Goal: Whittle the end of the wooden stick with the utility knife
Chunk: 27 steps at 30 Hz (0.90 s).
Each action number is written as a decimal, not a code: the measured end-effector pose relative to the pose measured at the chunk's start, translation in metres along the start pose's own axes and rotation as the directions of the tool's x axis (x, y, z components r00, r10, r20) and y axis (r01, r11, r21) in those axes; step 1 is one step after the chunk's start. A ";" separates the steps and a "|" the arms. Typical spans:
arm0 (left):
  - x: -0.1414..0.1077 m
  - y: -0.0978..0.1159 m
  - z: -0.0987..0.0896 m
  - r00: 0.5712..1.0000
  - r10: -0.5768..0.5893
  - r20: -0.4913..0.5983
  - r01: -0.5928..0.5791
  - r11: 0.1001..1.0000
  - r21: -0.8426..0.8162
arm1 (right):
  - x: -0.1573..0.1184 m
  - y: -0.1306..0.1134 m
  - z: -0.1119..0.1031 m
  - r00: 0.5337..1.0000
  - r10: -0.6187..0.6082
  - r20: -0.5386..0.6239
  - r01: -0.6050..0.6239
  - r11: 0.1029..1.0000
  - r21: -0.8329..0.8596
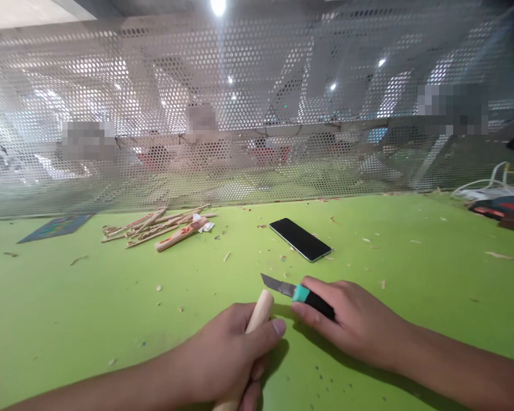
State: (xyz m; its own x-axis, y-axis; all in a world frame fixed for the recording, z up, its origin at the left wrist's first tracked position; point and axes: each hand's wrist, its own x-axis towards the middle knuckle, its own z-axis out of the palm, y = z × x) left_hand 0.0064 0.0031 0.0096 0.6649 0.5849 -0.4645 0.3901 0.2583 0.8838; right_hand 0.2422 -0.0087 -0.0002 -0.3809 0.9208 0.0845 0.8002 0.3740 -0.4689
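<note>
My left hand (235,351) is wrapped round a pale wooden stick (261,313), whose rounded upper end sticks out above the thumb. Part of the stick's lower length shows below the palm. My right hand (351,319) grips a utility knife (302,294) with a black and teal handle. Its bare blade points left, just above and beside the tip of the stick, with a small gap that I cannot judge exactly. Beyond the knife a black smartphone (300,238) lies flat on the green table (111,308).
A pile of thin carved sticks (154,222) and a thicker reddish-stained piece of wood (182,233) lie at the back left, near a dark flat sheet (55,227). A perforated metal screen (240,171) stands behind. A power tool (505,210) and white cable (494,180) sit far right. Wood shavings are scattered about.
</note>
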 end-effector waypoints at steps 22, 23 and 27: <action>0.001 0.003 -0.001 0.999 -0.009 0.035 0.012 0.995 -0.095 | -0.003 -0.004 0.004 0.992 -0.119 0.048 0.121 0.992 -0.041; 0.000 0.004 -0.001 0.999 -0.015 0.031 0.018 0.996 -0.092 | -0.002 -0.004 0.004 0.993 -0.112 0.044 0.114 0.993 -0.037; -0.007 0.007 0.001 0.999 -0.040 -0.016 0.040 0.998 0.049 | 0.004 -0.002 0.000 1.000 0.010 0.018 -0.010 1.000 -0.004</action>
State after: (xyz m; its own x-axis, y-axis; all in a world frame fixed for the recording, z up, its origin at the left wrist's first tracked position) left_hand 0.0048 0.0000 0.0195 0.6386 0.5865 -0.4982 0.4472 0.2440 0.8605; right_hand 0.2387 -0.0060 0.0010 -0.3815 0.9222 0.0638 0.8059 0.3656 -0.4657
